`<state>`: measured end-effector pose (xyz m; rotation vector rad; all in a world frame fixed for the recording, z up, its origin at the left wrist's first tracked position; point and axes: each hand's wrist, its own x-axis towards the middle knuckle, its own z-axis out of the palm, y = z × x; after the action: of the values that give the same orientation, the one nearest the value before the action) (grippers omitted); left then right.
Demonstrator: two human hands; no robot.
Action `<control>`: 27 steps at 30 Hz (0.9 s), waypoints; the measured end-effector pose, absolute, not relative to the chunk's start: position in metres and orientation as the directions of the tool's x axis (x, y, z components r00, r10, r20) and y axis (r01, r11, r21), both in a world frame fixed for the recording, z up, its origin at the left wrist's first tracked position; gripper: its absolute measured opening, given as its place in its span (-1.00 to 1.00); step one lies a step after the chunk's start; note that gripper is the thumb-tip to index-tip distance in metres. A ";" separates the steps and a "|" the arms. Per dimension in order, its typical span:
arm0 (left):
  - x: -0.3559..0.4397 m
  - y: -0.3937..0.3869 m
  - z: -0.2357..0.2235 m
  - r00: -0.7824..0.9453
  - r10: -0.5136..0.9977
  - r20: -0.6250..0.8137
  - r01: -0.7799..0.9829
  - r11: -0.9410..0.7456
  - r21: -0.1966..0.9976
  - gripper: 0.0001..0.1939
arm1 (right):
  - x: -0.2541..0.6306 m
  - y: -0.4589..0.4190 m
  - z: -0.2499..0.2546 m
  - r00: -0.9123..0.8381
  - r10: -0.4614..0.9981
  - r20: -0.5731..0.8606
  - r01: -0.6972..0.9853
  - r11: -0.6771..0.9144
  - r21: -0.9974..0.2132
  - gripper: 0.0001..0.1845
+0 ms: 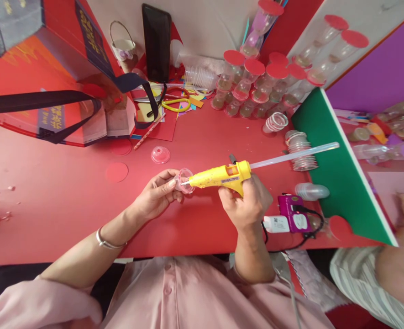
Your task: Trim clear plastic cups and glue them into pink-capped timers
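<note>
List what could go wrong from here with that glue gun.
The left hand pinches the clear plastic cup right beside the nozzle of the yellow glue gun, so a slip might burn the thumb if the gun is hot.

Heat from the nozzle could also soften the cup's thin-looking wall.

The long glue stick reaches over the stacked clear pieces; a swing of the right hand may knock them.

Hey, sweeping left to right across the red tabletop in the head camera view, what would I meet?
Flat round red disc, clear domed plastic piece, clear plastic cup in the left hand, right hand gripping a yellow glue gun, purple plastic power block.
</note>
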<state>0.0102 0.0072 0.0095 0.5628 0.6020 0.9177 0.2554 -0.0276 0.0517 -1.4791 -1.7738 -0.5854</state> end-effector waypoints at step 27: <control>0.007 0.009 0.009 0.457 0.854 -0.249 -0.582 0.499 0.642 -0.60 | 0.255 -0.029 0.051 -0.058 0.642 0.764 0.967 0.225 -0.116 -0.70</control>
<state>0.0066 0.0090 0.0086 0.5143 0.5992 0.9343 0.2552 -0.0286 0.0507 -1.4949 -1.7803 -0.5729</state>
